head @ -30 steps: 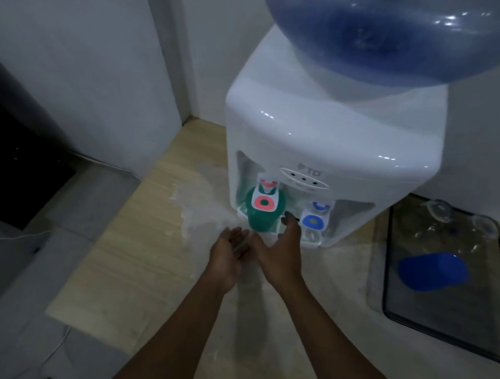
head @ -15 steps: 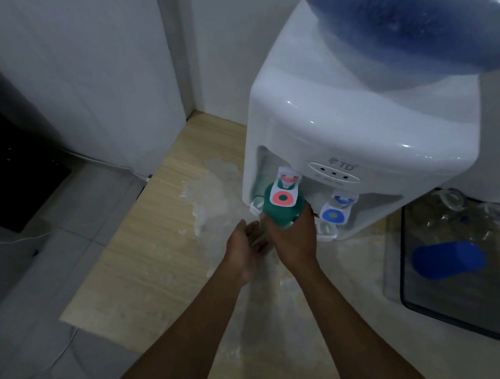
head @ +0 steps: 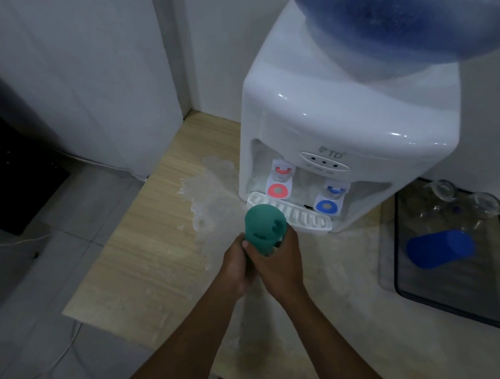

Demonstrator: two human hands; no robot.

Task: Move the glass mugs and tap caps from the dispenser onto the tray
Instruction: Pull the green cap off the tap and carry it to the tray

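Fingers: both my hands wrap the green cap, the right hand over its right side, the left hand under its left.
Cap: off the tap, held just in front of the drip grille.
Dispenser: red tap and blue tap bare.
Tray: right of the dispenser, holding a blue cap and two glass mugs.

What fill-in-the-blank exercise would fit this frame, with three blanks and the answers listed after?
1. Both hands hold a cap whose colour is ____.
2. The cap lying on the tray is ____.
3. Of the two taps on the dispenser, the blue tap is to the ____ of the red tap.

Missing words: green; blue; right
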